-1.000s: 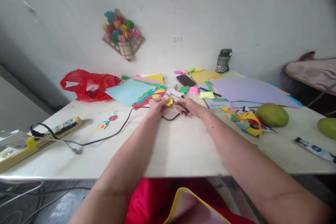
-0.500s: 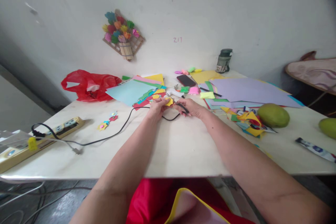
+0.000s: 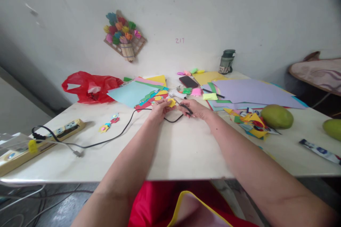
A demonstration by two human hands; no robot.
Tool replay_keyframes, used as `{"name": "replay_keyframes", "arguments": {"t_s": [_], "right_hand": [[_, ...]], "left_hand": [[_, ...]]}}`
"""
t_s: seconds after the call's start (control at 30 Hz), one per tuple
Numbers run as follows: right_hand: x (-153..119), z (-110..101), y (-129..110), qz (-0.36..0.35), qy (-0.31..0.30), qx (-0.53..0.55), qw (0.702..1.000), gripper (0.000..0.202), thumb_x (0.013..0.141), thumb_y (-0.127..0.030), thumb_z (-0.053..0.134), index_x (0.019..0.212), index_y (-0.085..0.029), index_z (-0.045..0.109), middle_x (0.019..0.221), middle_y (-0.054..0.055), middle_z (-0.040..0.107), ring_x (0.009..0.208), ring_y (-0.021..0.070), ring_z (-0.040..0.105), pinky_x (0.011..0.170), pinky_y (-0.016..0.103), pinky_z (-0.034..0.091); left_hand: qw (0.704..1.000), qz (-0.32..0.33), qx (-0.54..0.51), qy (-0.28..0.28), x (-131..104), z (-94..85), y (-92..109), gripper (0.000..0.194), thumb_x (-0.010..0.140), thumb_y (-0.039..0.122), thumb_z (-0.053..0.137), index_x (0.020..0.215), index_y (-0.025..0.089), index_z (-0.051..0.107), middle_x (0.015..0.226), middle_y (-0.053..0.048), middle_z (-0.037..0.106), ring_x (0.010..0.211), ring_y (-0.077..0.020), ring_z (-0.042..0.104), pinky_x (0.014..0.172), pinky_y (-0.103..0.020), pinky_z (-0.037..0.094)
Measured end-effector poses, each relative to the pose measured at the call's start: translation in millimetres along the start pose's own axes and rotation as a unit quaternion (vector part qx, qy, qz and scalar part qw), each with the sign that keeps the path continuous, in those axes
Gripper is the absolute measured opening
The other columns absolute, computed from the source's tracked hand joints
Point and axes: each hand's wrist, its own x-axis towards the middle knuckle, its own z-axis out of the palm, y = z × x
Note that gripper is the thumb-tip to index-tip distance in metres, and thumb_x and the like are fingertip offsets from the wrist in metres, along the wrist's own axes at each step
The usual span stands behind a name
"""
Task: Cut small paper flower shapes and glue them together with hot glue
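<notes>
Power strip [image 3: 39, 137] lies far left of the fingers; its black cord [image 3: 117, 135] runs right to just under them. Yellow scrap [image 3: 172, 103] is pinched in the left hand [image 3: 159, 108], at its fingertips. Scissors [image 3: 180, 105] are gripped by the right hand [image 3: 195, 109], blades touching the scrap. Paper sheets [image 3: 138, 92] lie just beyond the fingers. Mango [image 3: 277, 116] sits well right of them.

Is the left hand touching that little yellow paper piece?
Touching. The head view shows the left hand pinching the yellow paper piece between its fingertips.
</notes>
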Motion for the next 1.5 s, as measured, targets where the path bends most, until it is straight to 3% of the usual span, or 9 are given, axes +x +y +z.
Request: {"name": "replay_keyframes", "arguments": {"t_s": [0.23, 0.77, 1.03, 1.17, 1.33, 1.5], "right_hand": [[3.1, -6.6, 8.6, -0.019, -0.005, -0.008, 1.0, 0.031, 0.073, -0.043, 0.065, 0.069, -0.015, 0.052, 0.052, -0.002, 0.054, 0.033, 0.0039, 0.042, 0.031, 0.017, 0.024], [3.8, -7.2, 9.8, -0.025, -0.004, -0.022, 0.999, 0.032, 0.071, -0.044, 0.067, 0.074, -0.015, 0.054, 0.056, -0.001, 0.058, 0.038, 0.0063, 0.047, 0.031, 0.017, 0.023], [7.5, -5.0, 9.4, -0.041, 0.093, 0.1, 0.99, 0.041, 0.055, -0.029, 0.08, 0.086, -0.015, 0.057, 0.055, -0.005, 0.056, 0.044, 0.0077, 0.05, 0.041, 0.018, 0.033], [12.1, 0.6, 8.7, -0.05, 0.135, 0.166, 0.976, 0.041, 0.052, -0.021, 0.079, 0.084, -0.016, 0.055, 0.057, -0.006, 0.055, 0.047, 0.0078, 0.053, 0.046, 0.02, 0.041], [14.7, 7.8, 6.0, -0.049, 0.156, 0.174, 0.971, 0.034, 0.054, -0.014, 0.075, 0.08, -0.017, 0.054, 0.05, -0.008, 0.053, 0.046, 0.0084, 0.052, 0.048, 0.021, 0.044], [16.9, 8.1, 6.3, -0.055, 0.187, 0.187, 0.963, 0.037, 0.052, -0.014, 0.075, 0.082, -0.017, 0.054, 0.049, -0.008, 0.054, 0.045, 0.0085, 0.052, 0.048, 0.02, 0.044]], "left_hand": [[1.0, -0.005, 0.009, 0.005, -2.3, 4.4, 2.8, 0.027, 0.052, 0.022, 0.081, 0.068, 0.012, 0.061, 0.068, 0.0, 0.065, 0.056, -0.0094, 0.061, 0.06, -0.023, 0.051], [0.999, -0.003, 0.041, -0.011, -1.9, 3.6, 1.5, 0.027, 0.056, 0.027, 0.08, 0.068, 0.012, 0.062, 0.067, 0.0, 0.064, 0.058, -0.0085, 0.059, 0.062, -0.022, 0.05], [0.998, -0.019, 0.062, -0.019, -0.9, 5.6, -0.3, 0.027, 0.052, 0.024, 0.08, 0.066, 0.012, 0.061, 0.066, 0.0, 0.063, 0.059, -0.0099, 0.059, 0.065, -0.026, 0.05], [0.995, -0.033, 0.09, -0.036, -2.4, 8.8, -0.3, 0.03, 0.051, 0.024, 0.081, 0.074, 0.011, 0.065, 0.072, -0.002, 0.066, 0.061, -0.0107, 0.06, 0.065, -0.026, 0.049], [0.991, -0.046, 0.102, -0.069, -5.4, 13.0, 1.2, 0.032, 0.051, 0.026, 0.082, 0.075, 0.011, 0.067, 0.073, -0.004, 0.067, 0.064, -0.0119, 0.061, 0.067, -0.026, 0.049], [0.998, -0.028, 0.06, -0.013, -2.2, 13.2, 3.3, 0.035, 0.061, 0.042, 0.075, 0.075, 0.012, 0.064, 0.063, -0.001, 0.06, 0.056, -0.0103, 0.056, 0.064, -0.028, 0.052]]}}
